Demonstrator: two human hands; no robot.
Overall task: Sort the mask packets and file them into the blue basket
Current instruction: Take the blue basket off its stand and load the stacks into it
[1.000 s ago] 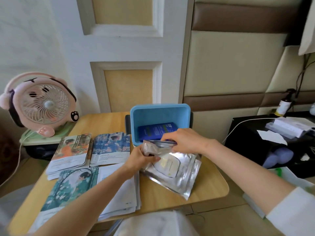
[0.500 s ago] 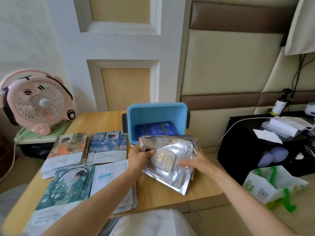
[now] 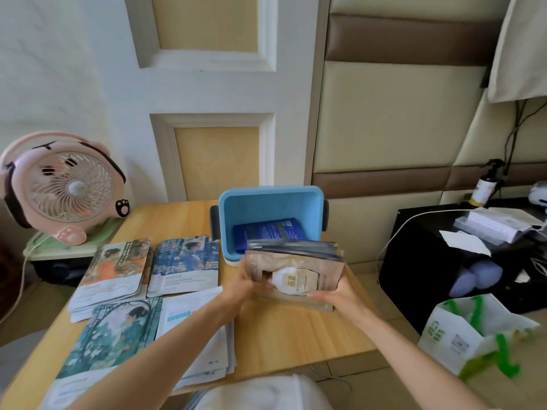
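Observation:
A stack of silver-tan mask packets stands on edge on the wooden table, just in front of the blue basket. My left hand grips the stack's left side and my right hand grips its right lower corner. Dark blue packets lean inside the basket. On the table's left lie piles of illustrated packets: orange, blue, green, and white ones partly under my left forearm.
A pink fan stands at the table's far left. A black side unit with papers and a spray bottle sits to the right. A white-and-green paper bag stands on the floor at right.
The stack of silver packets went from lying tilted on the table to standing upright, squared between both hands. My right hand moved from the top edge to the lower right corner.

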